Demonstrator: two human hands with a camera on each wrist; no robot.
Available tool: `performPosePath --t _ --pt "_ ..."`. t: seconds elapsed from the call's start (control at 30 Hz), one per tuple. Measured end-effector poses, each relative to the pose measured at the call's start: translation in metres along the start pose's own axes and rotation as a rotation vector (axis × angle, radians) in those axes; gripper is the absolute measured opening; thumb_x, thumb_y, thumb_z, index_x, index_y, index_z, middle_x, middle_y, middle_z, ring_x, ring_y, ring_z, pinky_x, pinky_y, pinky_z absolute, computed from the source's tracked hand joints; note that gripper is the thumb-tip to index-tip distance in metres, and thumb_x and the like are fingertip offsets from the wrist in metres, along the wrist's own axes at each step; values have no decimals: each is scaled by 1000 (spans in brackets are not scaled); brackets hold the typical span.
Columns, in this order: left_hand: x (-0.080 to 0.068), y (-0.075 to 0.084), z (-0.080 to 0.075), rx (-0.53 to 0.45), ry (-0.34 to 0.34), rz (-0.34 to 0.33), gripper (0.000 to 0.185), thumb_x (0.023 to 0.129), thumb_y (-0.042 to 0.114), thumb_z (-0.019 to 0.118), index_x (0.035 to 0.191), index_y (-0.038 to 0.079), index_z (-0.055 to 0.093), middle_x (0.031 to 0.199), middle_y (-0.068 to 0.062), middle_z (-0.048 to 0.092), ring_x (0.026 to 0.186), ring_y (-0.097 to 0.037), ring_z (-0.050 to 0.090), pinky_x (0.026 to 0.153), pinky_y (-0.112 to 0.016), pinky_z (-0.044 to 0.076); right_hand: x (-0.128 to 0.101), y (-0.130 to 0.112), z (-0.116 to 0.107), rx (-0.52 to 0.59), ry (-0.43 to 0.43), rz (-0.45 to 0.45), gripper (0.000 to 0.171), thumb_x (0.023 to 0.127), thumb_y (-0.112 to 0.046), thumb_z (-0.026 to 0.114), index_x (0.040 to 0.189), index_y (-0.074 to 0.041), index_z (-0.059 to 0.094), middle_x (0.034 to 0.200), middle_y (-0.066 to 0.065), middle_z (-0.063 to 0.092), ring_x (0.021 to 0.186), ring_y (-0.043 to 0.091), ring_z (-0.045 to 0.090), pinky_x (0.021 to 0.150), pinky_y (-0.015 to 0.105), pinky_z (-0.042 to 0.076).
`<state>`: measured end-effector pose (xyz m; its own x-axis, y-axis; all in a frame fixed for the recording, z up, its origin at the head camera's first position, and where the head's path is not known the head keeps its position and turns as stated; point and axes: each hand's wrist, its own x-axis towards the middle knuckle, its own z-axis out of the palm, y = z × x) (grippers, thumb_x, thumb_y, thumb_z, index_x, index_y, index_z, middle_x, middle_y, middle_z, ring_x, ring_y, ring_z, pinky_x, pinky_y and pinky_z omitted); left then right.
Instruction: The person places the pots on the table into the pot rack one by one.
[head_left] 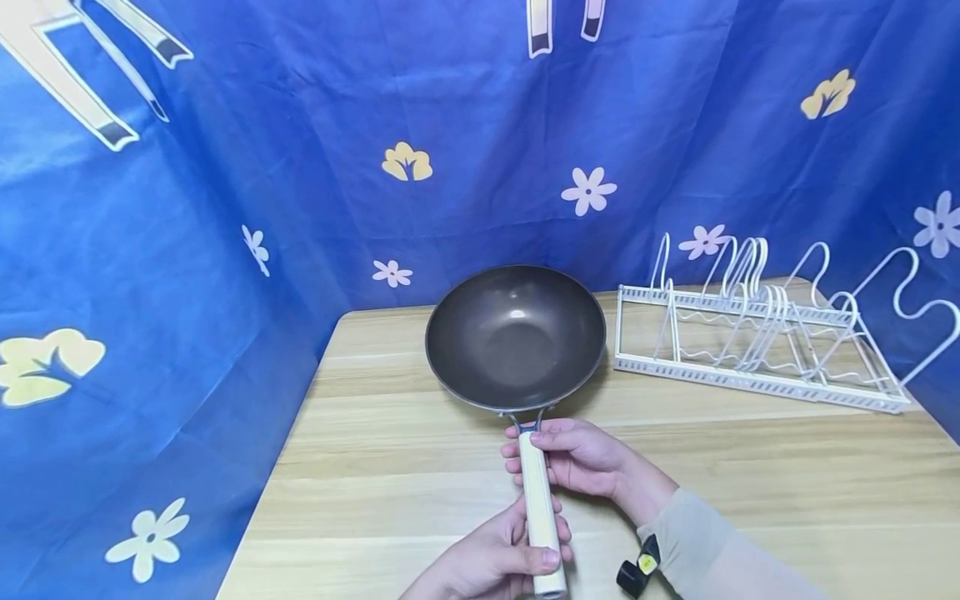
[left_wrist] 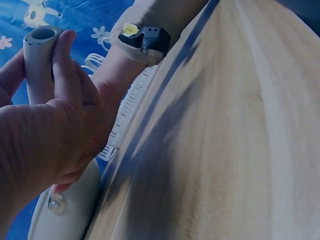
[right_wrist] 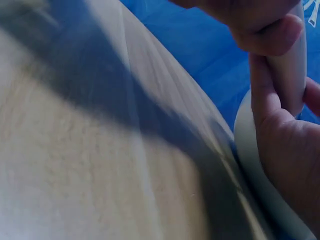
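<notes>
since both hands share the wok [head_left: 516, 335] handle [head_left: 538, 508], left hand [head_left: 491, 562] fingers wrap its end, right hand [head_left: 577, 457] fingers grip near the bowl, steadying the weight.

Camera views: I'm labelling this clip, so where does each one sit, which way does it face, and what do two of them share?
Head: worn high, facing forward and down at the dark round wok on the pale wooden table, white wire rack beside; both hands show.
Left wrist: low beside the left hand, looking along the table; that hand grips the cream cylindrical handle.
Right wrist: low over the table, showing the right hand on the handle.
Shared: all three show the handle and table.
</notes>
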<state>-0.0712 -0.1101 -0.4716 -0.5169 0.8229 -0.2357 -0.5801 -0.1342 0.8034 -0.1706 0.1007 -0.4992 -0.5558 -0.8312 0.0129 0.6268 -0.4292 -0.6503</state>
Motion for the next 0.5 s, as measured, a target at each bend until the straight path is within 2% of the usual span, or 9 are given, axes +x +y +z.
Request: performPosePath --t 0.1,0.23,0.4,0.5 --pt "-2 -1 0 7 12 5 59 101 14 74 142 15 31 122 11 64 104 -2 68 88 -20 61 1 -1 3 -43 29 7 39 115 -7 42 151 8 40 125 9 75 117 19 76 110 40 60" --pt "-5 -1 2 42 10 22 51 101 15 75 137 14 38 120 11 66 100 -1 67 83 -19 61 1 1 5 -87 33 -3 39 114 -5 44 150 10 41 121 7 75 113 18 76 108 40 61" --pt "-4 -2 2 124 -10 3 45 102 19 77 131 16 43 109 14 65 85 3 64 72 -13 54 -2 3 6 -118 22 -8 35 113 -5 46 145 8 45 118 8 75 111 17 76 107 39 62" --pt "-3 -2 2 172 -27 16 43 102 19 76 131 13 45 107 14 62 79 4 60 68 -12 50 -3 2 7 -136 22 -12 32 113 -5 47 143 6 48 116 10 75 111 18 76 106 39 62"
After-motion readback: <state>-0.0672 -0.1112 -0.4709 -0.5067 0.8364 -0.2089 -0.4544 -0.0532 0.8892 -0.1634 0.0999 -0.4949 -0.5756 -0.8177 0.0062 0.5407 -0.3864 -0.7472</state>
